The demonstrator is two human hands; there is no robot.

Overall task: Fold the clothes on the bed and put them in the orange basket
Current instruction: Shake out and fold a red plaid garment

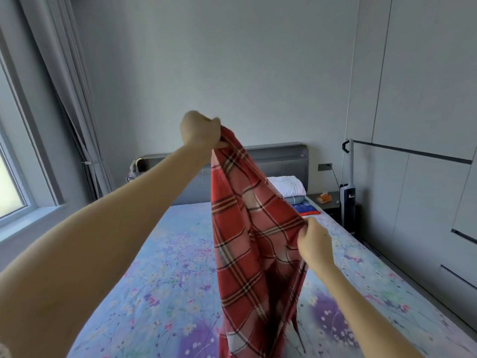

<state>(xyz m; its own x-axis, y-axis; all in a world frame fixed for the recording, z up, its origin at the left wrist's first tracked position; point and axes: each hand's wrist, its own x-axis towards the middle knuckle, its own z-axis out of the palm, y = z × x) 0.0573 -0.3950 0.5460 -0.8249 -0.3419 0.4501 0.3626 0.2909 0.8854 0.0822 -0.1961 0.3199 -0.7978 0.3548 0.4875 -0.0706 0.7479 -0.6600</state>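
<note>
The left hand [200,131] is raised high over the bed [160,267], its fingers [215,125] curled tight round the bunched top end of a red plaid cloth [240,241], which may be a scarf or shawl; the pictures do not settle which. Held up like this, the cloth hangs in a long drape, so its length and edges can be found before any fold is made. The right hand [315,242] sits lower and to the side, thumb and fingertips pinching one hanging edge and drawing it outward. This looks like a search for a corner or a move to spread the width. The lower end trails out of view at the bottom of the frame, so whether it touches the floral sheet cannot be told. By my reading, folding of this piece has not begun. The orange basket is not in view. At the head of the bed a white pillow [287,186] lies on stacked bedding against the grey headboard [278,161]. Beside it a nightstand [333,206] carries an orange tissue box [324,198], and an upright vacuum cleaner [348,200] stands near the wall. No writing can be read, and a small mark on the vacuum body is too small to make out
</note>
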